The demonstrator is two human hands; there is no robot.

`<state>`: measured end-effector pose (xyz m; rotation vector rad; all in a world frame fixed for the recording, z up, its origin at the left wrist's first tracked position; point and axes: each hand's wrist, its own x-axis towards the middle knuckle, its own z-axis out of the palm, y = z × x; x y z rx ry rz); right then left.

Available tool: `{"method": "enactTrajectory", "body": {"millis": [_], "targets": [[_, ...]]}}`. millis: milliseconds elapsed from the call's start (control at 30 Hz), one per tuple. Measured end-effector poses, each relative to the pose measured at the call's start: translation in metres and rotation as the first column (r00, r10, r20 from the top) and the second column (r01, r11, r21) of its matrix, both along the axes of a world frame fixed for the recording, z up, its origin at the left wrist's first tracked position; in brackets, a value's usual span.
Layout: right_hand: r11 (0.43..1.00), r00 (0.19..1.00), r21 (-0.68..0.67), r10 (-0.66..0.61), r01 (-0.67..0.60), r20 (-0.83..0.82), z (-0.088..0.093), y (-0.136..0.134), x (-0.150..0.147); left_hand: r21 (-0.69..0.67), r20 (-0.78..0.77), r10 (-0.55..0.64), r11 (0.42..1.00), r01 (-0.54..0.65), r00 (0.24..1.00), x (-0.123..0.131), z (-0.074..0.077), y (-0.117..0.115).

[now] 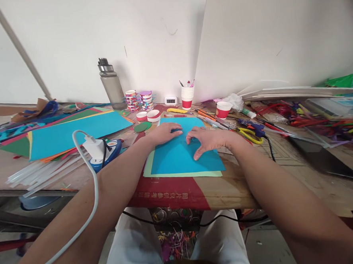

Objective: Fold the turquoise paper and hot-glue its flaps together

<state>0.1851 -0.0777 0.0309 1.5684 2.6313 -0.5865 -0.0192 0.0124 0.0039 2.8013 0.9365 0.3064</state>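
A blue sheet of paper lies in front of me, on top of a pale green sheet whose edges show at the left and bottom. On the blue sheet's upper left part rests my left hand, palm down with fingers stretched out and holding nothing. My right hand is over the sheet's right half, thumb spread away from the curled fingers, and nothing shows between them. Beyond the sheet lie a red-capped pen and a yellow object. Green paper discs are left of my left hand.
Coloured paper sheets and a power strip with a white charger are at left. A bottle, stacked paper cups and a small clock stand behind. Yellow-handled scissors, a glue gun and a dark tablet-like slab lie right.
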Motion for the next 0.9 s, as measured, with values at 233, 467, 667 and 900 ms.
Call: {"method": "enactTrajectory", "body": {"millis": [233, 467, 667, 900], "targets": [[0.991, 0.994, -0.074, 0.113, -0.113, 0.000, 0.005, -0.008, -0.009, -0.051, -0.006, 0.027, 0.998, -0.028, 1.000, -0.005, 0.002, 0.001], [0.983, 0.986, -0.101, 0.149, -0.156, -0.070, -0.003, -0.004, -0.011, -0.031, -0.034, 0.006, 1.000, -0.007, 0.999, -0.004, 0.002, 0.002], [0.981, 0.981, -0.085, 0.169, -0.177, -0.093, -0.005, -0.001, -0.011, -0.035, -0.016, 0.001, 0.999, -0.002, 1.000, -0.004, 0.000, 0.004], [0.979, 0.970, -0.116, 0.144, -0.168, -0.195, 0.001, -0.003, -0.013, -0.089, 0.076, 0.031, 0.996, -0.024, 0.997, -0.004, 0.000, 0.006]]}}
